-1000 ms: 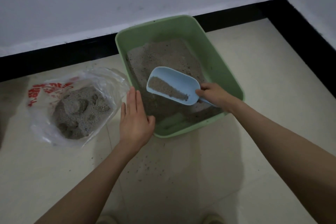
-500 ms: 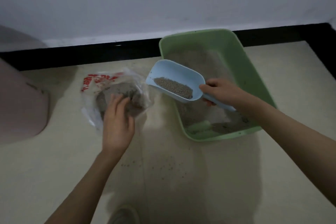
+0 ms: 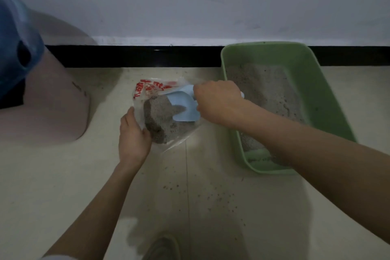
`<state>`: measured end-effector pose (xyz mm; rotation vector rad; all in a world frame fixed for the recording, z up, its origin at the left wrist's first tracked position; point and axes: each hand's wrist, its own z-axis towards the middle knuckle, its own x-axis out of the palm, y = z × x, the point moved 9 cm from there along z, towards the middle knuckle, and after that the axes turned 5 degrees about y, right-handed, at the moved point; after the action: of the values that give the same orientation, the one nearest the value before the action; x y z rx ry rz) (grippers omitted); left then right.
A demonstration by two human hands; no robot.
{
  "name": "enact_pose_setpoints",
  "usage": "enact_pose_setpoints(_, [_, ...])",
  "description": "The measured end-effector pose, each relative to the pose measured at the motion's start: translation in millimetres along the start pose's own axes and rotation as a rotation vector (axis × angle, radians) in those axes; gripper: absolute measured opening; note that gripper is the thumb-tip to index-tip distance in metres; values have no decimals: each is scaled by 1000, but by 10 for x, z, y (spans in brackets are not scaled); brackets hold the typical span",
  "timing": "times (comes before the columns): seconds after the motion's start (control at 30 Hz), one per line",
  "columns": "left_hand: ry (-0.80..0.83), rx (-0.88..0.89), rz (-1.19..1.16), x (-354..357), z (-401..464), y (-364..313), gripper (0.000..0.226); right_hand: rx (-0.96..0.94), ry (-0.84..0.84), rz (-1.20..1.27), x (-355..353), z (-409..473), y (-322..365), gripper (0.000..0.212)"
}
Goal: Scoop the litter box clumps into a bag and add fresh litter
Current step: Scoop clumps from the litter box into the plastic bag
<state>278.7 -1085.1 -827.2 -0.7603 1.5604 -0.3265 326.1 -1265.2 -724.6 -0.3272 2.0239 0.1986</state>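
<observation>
In the head view, the right hand [image 3: 217,101] has its fingers wrapped tight around the handle of the light blue plastic scoop [image 3: 182,105], and the scoop is tipped over inside the mouth of the clear plastic bag with red letters [image 3: 152,88]. The bag lies on the pale tiled floor [image 3: 63,186] near the middle of the picture, and a heap of grey litter [image 3: 160,124] sits inside it, touching the scoop. The left hand [image 3: 133,135] is at about 7 o'clock from the bag, and its fingers pinch the bag's near edge and hold it open. The green plastic litter box [image 3: 306,74] stands just beside the bag, at 3 o'clock from it, against the black strip at the foot of the wall, with grey litter inside. Loose grains [image 3: 213,196] are scattered on the floor at 6 o'clock from the box. A big pink rounded thing [image 3: 52,112] sits at 9 o'clock, with a blurry blue thing [image 3: 14,44] above it.
</observation>
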Motion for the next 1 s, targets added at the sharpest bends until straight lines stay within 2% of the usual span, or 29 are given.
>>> enact_pose_setpoints(0.17, [2, 66, 9, 41, 13, -62, 63, 55, -47, 69, 34, -153, -326, 29])
enact_pose_setpoints(0.27, [-43, 144, 79, 56, -54, -221, 61, 98, -72, 360, 91, -357, -748, 21])
enact_pose_setpoints(0.33, [-48, 228, 93, 115, -141, -419, 60, 168, -83, 557, 211, -515, -1108, 25])
enact_pose_setpoints(0.5, [161, 421, 151, 688, -531, -970, 49, 436, -58, 755, 510, -1049, -2050, 30])
enact_pose_setpoints(0.6, [291, 573, 175, 1033, -818, -1342, 49, 529, -98, 613, 496, -1321, -2508, 32])
enact_pose_setpoints(0.7, [322, 641, 196, 1219, -889, -1693, 54, 603, -36, 287, 544, -1487, -2816, 32])
enact_pose_setpoints(0.83, [389, 622, 339, 1599, -874, -1982, 56, 675, 144, -64, 652, -1563, -3037, 33])
enact_pose_setpoints(1.0, [342, 592, 517, 1838, -900, -2020, 60, 665, 232, -191, 596, -1439, -3027, 21])
